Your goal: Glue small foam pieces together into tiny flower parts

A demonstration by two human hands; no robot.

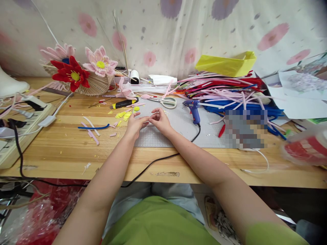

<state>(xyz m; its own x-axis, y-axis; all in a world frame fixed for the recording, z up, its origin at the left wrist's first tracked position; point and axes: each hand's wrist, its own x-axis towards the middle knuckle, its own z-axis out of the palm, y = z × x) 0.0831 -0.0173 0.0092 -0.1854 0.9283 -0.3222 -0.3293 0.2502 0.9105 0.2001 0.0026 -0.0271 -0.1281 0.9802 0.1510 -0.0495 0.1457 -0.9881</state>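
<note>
Over the left part of a grey cutting mat (168, 136), my left hand (135, 125) and my right hand (161, 121) meet at the fingertips. The thumb and fingers of each are pinched together. Whatever lies between them is too small to make out; a faint whitish bit shows just below the fingertips. Yellow scraps (126, 115) lie beside my left hand, with a yellow-and-black utility knife (124, 103) behind them. Beyond my right hand rest scissors (168, 102) with pale handles. A blue glue gun (194, 110) lies on the mat to the right.
Chenille flowers (74, 75) stand at the back left, near a power strip (28, 131). Bundles of chenille stems (230, 90) fill the back right. A black cord (153, 163) crosses the wooden table under my right forearm. A plastic tub (306, 146) stands at the right edge.
</note>
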